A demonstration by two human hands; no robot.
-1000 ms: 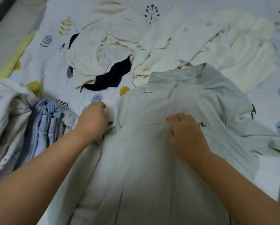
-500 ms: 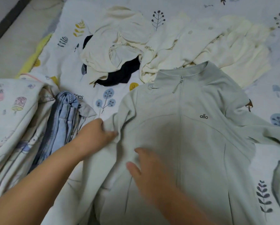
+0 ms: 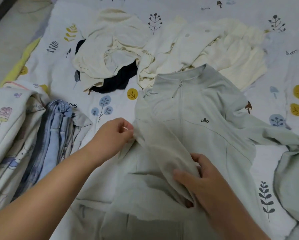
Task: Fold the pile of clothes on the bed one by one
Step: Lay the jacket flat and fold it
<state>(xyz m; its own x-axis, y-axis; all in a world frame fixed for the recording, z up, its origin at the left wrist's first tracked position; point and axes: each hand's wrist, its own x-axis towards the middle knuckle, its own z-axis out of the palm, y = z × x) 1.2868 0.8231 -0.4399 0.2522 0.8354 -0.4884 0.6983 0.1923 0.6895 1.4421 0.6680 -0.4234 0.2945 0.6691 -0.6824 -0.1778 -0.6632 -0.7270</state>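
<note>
Bed (image 3: 110, 94) under the jacket (image 3: 205, 135): its sleeve (image 3: 162, 149) runs 11-to-5, left hand (image 3: 115, 134) pinching the top, right hand (image 3: 197, 177) gripping the bottom.

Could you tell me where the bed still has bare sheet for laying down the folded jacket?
Bare sheet lies between the folded stack, the cream pile and the jacket; a smaller patch lies under its outstretched sleeve. The top is crowded.

Soft, even, rather dim light is falling from above, casting only faint shadows; detail is looking slightly smeared, and wide-angle distortion is bending the frame's edges.
</note>
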